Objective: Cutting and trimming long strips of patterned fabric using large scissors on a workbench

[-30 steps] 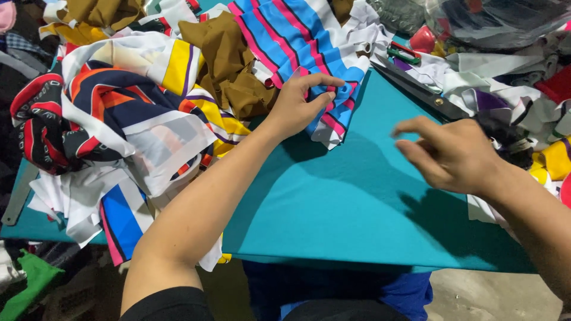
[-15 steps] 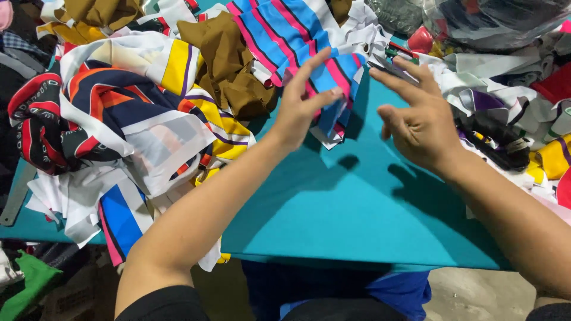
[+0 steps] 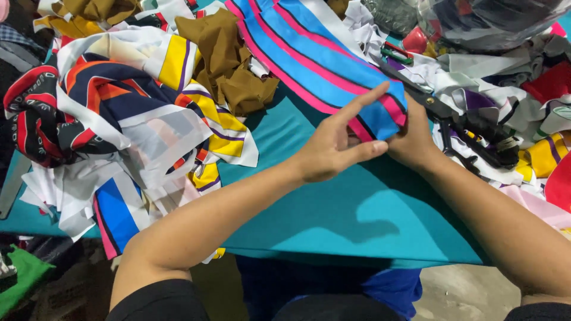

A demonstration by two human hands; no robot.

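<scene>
I have both hands at the near end of the blue-and-pink striped cloth [image 3: 333,59]. My left hand [image 3: 336,145] pinches its edge between thumb and outstretched fingers; my right hand [image 3: 413,139] grips the same end from behind. Teal fabric [image 3: 333,214] lies beneath them, black scissors [image 3: 452,119] just right of my right hand, brown cloth [image 3: 229,65] left.

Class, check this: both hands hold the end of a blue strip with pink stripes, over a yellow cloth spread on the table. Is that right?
Not quite. The head view shows the left hand and right hand on the striped strip, but the cloth under them is teal, not yellow.
</scene>
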